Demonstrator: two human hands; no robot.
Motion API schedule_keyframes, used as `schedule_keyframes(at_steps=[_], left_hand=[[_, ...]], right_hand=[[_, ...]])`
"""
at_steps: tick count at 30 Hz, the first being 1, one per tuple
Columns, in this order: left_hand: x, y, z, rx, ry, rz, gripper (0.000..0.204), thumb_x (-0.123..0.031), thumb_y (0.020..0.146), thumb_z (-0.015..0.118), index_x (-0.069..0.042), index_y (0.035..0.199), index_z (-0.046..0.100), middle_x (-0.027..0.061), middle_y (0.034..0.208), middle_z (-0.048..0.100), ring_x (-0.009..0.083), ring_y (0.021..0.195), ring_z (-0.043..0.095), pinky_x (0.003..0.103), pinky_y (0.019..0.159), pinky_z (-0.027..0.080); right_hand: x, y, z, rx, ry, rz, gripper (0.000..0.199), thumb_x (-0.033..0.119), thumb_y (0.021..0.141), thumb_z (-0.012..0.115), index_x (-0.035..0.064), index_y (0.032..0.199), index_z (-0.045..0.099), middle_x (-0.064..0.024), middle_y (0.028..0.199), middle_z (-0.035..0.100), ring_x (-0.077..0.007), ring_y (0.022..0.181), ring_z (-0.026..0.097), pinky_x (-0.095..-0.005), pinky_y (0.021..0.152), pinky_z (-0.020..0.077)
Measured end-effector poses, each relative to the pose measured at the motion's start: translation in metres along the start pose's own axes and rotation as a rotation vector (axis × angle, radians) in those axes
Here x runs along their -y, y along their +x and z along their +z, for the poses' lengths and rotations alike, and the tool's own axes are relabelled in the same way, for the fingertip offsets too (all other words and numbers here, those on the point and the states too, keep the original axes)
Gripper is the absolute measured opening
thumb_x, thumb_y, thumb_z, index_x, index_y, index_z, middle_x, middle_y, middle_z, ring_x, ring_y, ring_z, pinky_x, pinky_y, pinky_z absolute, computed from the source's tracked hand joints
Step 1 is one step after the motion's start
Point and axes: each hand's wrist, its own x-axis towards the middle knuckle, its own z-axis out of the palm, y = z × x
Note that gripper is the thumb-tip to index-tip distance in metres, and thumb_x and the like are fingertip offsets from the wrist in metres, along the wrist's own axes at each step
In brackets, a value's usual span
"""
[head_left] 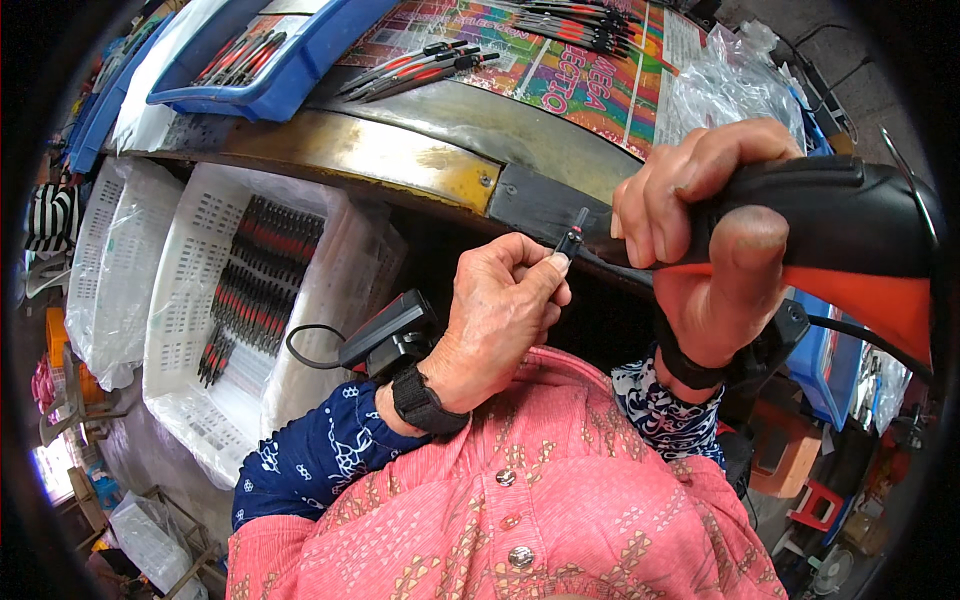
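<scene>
Left hand (500, 315): fingers closed in a pinch, your thumb and forefinger gripping one small, slim black piece with a narrow metal tip (571, 242), which stands just beyond the fingertips, tilted away from you. Right hand (700, 205): fingers curled around one bulky power tool in black and orange plastic (830, 215), its nose just beside the left fingertips; whether nose and piece touch cannot be told. Chief hazard, as judged: slippage, since so little of the piece sits in the pinch that a sideways push from the tool could twist it loose. Second: a pinched or scraped fingertip, should the heavy tool dip while your left thumb lies so near its nose. Third: a lost piece, the dark gap below your left fingers offering nothing visible to catch it. Fourth: a snag, from the thin black cable loop (308, 345) left of your left wrist. Surroundings: beyond the fingers, one grey metal counter (450, 115) bearing a loose fan of black, red and silver pens (420, 70); left of the left fingers, one white perforated plastic crate (170, 320) holding rows of black-and-red pens (260, 290).
</scene>
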Motion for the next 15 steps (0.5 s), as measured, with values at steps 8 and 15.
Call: schedule_keyframes(at_steps=[8, 15], left_hand=[[0.0003, -0.0015, -0.0034, 0.045, 0.003, 0.015, 0.012, -0.012, 0.089, 0.059, -0.002, 0.086, 0.055, 0.0027, 0.069, 0.056, 0.0063, 0.052, 0.043, 0.019, 0.046, 0.034], [0.0022, 0.0004, -0.0060, 0.048, 0.016, 0.038, 0.011, -0.012, 0.088, 0.060, -0.002, 0.087, 0.056, 0.0024, 0.069, 0.057, 0.0062, 0.053, 0.046, 0.019, 0.047, 0.035]], right_hand=[[0.0023, 0.0010, 0.0004, -0.005, -0.026, 0.004, 0.065, 0.064, 0.077, 0.062, 0.0039, 0.097, 0.045, 0.0001, 0.063, 0.044, -0.0109, 0.052, 0.044, -0.0280, 0.057, 0.0400], [0.0063, 0.0006, 0.0072, -0.032, -0.039, 0.005, 0.068, 0.067, 0.075, 0.060, 0.0044, 0.096, 0.044, 0.0000, 0.064, 0.044, -0.0111, 0.053, 0.045, -0.0290, 0.058, 0.0408]])
